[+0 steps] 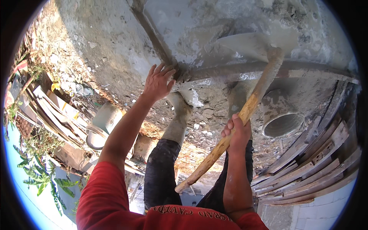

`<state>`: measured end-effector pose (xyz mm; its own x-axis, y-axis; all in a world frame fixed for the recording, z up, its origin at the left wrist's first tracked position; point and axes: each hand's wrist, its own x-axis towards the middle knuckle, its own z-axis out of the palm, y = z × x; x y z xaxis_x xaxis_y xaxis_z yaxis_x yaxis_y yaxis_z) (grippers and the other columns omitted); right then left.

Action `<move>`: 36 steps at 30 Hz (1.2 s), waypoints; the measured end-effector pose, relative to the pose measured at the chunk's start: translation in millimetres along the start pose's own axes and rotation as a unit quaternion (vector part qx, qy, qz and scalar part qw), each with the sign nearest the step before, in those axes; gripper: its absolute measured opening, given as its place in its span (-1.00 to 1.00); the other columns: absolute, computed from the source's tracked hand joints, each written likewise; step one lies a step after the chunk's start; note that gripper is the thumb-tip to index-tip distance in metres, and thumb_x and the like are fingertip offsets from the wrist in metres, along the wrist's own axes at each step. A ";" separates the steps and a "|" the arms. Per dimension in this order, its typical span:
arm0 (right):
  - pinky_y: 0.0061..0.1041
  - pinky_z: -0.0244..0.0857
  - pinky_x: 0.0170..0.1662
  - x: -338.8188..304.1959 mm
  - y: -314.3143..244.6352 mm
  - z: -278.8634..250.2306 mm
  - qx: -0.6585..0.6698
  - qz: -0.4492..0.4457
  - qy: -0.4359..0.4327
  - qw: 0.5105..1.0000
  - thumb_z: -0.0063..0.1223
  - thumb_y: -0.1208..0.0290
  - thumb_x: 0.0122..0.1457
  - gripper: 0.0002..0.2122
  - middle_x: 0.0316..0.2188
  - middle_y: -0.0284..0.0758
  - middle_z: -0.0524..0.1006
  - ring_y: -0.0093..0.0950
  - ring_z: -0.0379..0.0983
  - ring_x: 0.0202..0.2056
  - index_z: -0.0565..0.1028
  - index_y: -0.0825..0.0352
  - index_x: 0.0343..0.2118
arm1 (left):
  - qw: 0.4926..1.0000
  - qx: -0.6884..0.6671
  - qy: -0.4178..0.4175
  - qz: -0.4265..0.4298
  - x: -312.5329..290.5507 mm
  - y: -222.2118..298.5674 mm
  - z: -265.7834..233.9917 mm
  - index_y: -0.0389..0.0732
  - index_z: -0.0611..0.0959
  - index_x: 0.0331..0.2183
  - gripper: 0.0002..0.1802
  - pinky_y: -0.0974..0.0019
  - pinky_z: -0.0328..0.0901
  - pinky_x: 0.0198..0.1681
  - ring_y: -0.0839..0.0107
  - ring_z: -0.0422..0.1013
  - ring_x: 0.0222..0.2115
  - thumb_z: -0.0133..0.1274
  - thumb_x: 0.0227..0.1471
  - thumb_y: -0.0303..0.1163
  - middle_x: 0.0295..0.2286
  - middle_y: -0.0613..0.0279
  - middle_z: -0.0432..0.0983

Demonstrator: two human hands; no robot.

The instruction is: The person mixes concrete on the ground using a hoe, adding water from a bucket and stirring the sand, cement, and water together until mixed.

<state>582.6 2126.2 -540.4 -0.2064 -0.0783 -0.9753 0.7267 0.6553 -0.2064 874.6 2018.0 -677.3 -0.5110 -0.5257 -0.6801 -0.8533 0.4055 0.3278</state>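
Note:
My right hand [238, 132] is wrapped round the wooden handle of a hoe [251, 105]. The handle slants from between my legs up to the far right. Its wide grey blade [245, 44] lies in wet grey cement [214, 27] inside a shallow mixing trough. My left hand [158, 83] reaches out with its fingers stretched, at the corner where the trough's near rim [222, 72] meets its left rim [152, 32]. Whether the fingertips press on that corner I cannot tell. Some of the blade's lower edge is hidden in the mix.
A cement-smeared bucket [283, 124] lies tipped on the right, beside stacked planks [306, 168]. On the left are pale buckets [96, 137], a pile of boards [57, 115] and gravel [57, 57]. My boots [178, 119] stand on rubble-strewn ground close to the trough.

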 end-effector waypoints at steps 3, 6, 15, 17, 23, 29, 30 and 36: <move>-0.49 0.24 -0.63 0.4 -2.2 4.3 -0.007 0.005 0.008 1.000 0.05 0.39 0.22 -0.84 -0.60 -0.42 0.33 -0.56 0.26 -0.69 0.30 0.21 -0.23 | 0.999 0.037 0.034 0.001 12.2 0.7 -8.7 -0.11 0.59 -0.08 -0.56 -0.13 0.17 0.18 0.05 0.36 0.08 0.22 -0.02 -0.18 -0.09 0.17 0.54; -0.49 0.25 -0.64 1.7 -3.5 8.0 -0.018 0.005 0.001 1.000 0.04 0.39 0.22 -0.84 -0.61 -0.41 0.33 -0.56 0.26 -0.69 0.30 0.22 -0.23 | 0.996 -0.020 -0.088 0.003 10.7 -4.0 42.3 -0.09 0.60 -0.15 -0.66 -0.04 0.39 -0.09 0.06 0.47 -0.06 0.20 -0.02 -0.27 -0.20 0.18 0.58; -0.48 0.25 -0.65 0.6 -5.3 9.9 -0.052 0.008 -0.007 0.999 0.05 0.41 0.22 -0.83 -0.62 -0.40 0.33 -0.55 0.27 -0.71 0.29 0.27 -0.24 | 0.988 0.113 0.070 -0.078 115.1 -14.4 7.5 -0.09 0.52 0.02 -0.56 -0.07 0.31 0.03 -0.06 0.42 -0.01 0.10 0.09 -0.24 -0.14 0.04 0.56; -0.49 0.22 -0.66 6.1 -0.3 8.2 -0.051 -0.008 -0.008 0.999 0.05 0.43 0.21 -0.83 -0.64 -0.40 0.33 -0.56 0.27 -0.72 0.29 0.29 -0.25 | 0.963 0.066 -0.202 -0.168 114.8 20.5 -17.7 -0.14 0.47 0.10 -0.45 -0.02 0.18 0.17 -0.02 0.35 0.09 0.14 0.08 -0.23 0.02 0.07 0.48; -0.53 0.22 -0.65 -14.3 -33.6 10.9 -0.107 -0.137 -0.021 0.985 0.06 0.48 0.14 -0.73 -0.64 -0.39 0.39 -0.57 0.32 -0.71 0.31 0.42 -0.13 | 0.848 -0.501 -0.100 -0.138 -15.3 129.4 -50.6 -0.22 0.67 -0.13 -0.63 0.16 0.28 0.11 0.05 0.41 0.02 0.16 0.10 -0.18 -0.07 -0.03 0.54; -0.51 0.25 -0.70 -36.1 -187.9 116.5 -0.004 -0.250 -0.134 0.959 0.02 0.44 0.23 -0.77 -0.64 -0.39 0.33 -0.59 0.29 -0.73 0.26 0.34 -0.15 | 0.838 -0.504 -0.125 -0.166 -161.1 209.8 -128.6 -0.29 0.55 -0.04 -0.40 0.16 0.34 -0.04 0.22 0.50 -0.13 0.27 0.03 -0.05 -0.20 0.00 0.59; -0.49 0.24 -0.71 -16.9 -222.8 134.3 0.000 -0.274 -0.142 0.951 0.02 0.46 0.21 -0.77 -0.64 -0.39 0.33 -0.58 0.28 -0.74 0.25 0.32 -0.14 | 0.855 -0.483 -0.084 -0.170 -131.1 205.7 -152.8 -0.29 0.56 -0.08 -0.42 0.16 0.35 -0.17 0.25 0.50 -0.27 0.28 0.01 -0.05 -0.32 0.06 0.59; -0.39 0.37 -0.63 74.4 -285.6 241.7 -0.246 -0.323 -0.012 0.914 0.05 0.35 0.11 -0.71 -0.62 -0.21 0.48 -0.39 0.46 -0.69 0.34 0.51 -0.25 | 0.787 -0.554 -0.070 -0.262 -38.8 170.9 -211.9 -0.32 0.60 -0.28 -0.64 0.36 0.17 -0.66 0.63 0.27 -0.70 0.28 0.03 -0.23 -0.68 0.35 0.40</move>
<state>518.0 1751.6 -573.0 -0.4702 -0.5811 -0.6643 0.0731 0.7244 -0.6854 726.7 1949.3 -456.0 -0.1092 -0.2850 -0.9523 -0.5486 -0.7816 0.2969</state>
